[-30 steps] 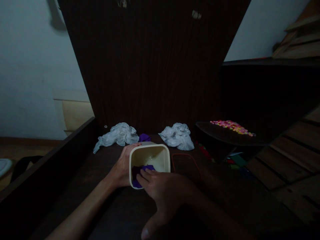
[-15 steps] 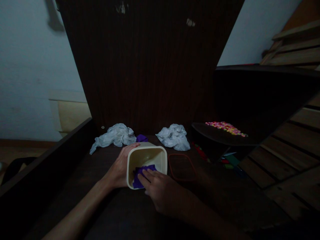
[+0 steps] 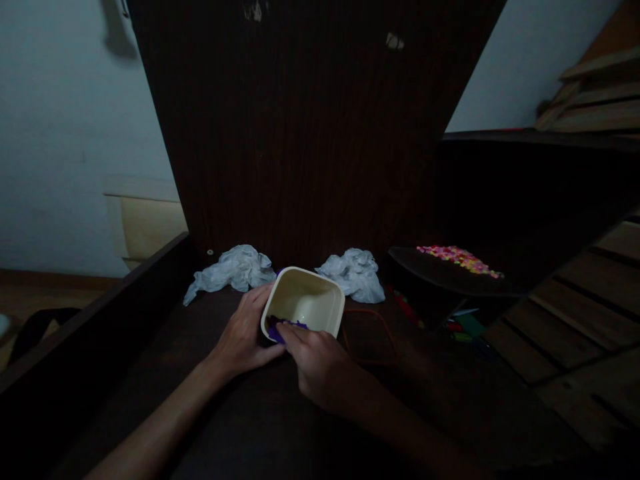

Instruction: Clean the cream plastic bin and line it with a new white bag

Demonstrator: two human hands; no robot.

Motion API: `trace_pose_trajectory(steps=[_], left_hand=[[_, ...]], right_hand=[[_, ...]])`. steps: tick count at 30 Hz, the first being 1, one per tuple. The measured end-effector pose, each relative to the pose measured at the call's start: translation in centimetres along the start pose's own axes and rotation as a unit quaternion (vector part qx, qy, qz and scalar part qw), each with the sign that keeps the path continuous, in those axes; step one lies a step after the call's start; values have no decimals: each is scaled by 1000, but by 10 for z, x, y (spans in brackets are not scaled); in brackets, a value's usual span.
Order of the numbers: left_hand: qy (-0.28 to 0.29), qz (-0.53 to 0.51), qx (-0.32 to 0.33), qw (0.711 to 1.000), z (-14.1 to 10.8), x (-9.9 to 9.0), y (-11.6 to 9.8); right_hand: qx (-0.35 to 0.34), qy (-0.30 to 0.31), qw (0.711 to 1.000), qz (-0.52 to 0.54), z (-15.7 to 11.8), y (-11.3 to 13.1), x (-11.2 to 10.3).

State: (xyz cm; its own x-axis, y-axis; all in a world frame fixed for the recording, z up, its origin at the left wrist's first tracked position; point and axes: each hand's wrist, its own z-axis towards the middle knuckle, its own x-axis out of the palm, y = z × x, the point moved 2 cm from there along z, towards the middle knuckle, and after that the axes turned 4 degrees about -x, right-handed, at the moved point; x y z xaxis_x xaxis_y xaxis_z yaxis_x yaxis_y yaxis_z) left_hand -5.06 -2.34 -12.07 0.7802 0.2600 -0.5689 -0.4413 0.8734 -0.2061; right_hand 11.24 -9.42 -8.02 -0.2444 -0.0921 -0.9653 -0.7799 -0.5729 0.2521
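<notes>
A cream plastic container with rounded corners is tilted so its open mouth faces me. My left hand is wrapped round its left side, thumb along the near lower edge. The fingers of my right hand reach over the near rim and press a purple cloth against the inside wall at the lower left. Part of the cloth is hidden under those fingers. Just right of the container lies a reddish-brown, rounded square lid or frame on the dark surface.
Two crumpled whitish plastic bags, one on the left and one on the right, lie along the back panel. Small pink and yellow pieces cover part of a dark corner shelf. A raised dark edge runs along the left.
The container has tipped and risen slightly, its mouth turned at an angle. My right hand has pushed the cloth into the lower left corner, and the cloth is more bunched.
</notes>
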Motion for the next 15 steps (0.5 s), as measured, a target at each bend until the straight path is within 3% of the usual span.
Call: trace_pose_trajectory(steps=[6, 15], left_hand=[[-51, 13, 4, 999, -4, 5, -6], [-58, -22, -42, 997, -13, 14, -4]], right_hand=[[34, -61, 995, 74, 7, -1, 5], [63, -123, 983, 121, 20, 13, 13]])
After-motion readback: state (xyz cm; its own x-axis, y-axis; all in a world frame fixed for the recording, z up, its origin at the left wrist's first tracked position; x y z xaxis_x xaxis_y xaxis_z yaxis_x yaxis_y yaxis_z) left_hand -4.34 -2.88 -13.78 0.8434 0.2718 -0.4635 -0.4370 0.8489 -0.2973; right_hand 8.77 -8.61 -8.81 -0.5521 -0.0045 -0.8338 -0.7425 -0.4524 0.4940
